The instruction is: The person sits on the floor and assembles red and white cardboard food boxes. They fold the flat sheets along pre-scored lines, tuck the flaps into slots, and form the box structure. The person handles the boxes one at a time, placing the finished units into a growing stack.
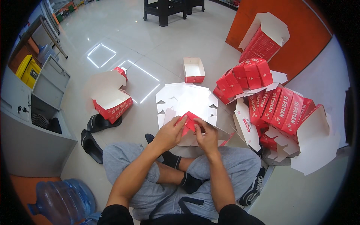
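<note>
In front of my crossed legs, both hands work on a red and white cardboard box (189,117) that is partly folded. My left hand (169,132) pinches its left red edge between thumb and fingers. On the other side, my right hand (206,135) grips the right red flap, with thumb and forefinger close together. Beneath and beyond the hands, a flat white box blank (187,98) with cut slots lies on the floor. Just past it stands a small open box (194,70), red outside and white inside.
Red boxes (281,108) are piled at the right, near a stack of nested boxes (262,43) by the orange panel. An open-lidded box (112,101) and black sandals (92,144) lie left. A water jug (62,200) lies lower left; black stools (163,13) stand far off.
</note>
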{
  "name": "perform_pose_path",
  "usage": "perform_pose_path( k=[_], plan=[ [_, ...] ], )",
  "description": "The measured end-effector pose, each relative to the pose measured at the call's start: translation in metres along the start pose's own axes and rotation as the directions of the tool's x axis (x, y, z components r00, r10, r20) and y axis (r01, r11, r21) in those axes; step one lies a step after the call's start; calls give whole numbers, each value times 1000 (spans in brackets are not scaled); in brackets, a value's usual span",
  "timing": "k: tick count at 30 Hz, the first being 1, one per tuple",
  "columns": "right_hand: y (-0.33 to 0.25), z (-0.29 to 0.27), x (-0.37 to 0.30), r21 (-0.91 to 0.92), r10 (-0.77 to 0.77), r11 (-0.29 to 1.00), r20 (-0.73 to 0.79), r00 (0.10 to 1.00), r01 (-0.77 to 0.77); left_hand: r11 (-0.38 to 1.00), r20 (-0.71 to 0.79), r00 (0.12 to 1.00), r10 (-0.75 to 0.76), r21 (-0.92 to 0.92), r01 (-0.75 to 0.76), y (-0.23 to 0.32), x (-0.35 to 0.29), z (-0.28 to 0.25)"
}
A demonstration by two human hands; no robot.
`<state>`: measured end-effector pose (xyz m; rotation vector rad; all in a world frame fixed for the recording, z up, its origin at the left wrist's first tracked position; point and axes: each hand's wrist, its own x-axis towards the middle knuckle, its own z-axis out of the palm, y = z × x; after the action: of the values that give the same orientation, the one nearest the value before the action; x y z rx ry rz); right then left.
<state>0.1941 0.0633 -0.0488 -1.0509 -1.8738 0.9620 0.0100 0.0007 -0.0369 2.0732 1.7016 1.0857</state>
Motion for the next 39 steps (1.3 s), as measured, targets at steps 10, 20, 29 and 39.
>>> perform_pose_path(
  k=[10, 20, 29, 39],
  plan=[
    [-12, -17, 11, 91, 97, 990, 99, 990, -106, 996, -82, 996, -35, 82, 42, 11, 8, -8],
    [-3, 2, 0, 130, 131, 982, 35, 991, -134, 990, -142, 990, -20, 139, 40, 13, 3, 0],
    [0, 45, -17, 505, 203, 862, -259, 944, -47, 995, -235, 968, -93, 13, 98, 26, 10, -1],
    [3, 18, -9, 421, 258, 860, 128, 958, -288, 795, 16, 869, -494, -397, 459, 9, 21, -18]
  ],
)
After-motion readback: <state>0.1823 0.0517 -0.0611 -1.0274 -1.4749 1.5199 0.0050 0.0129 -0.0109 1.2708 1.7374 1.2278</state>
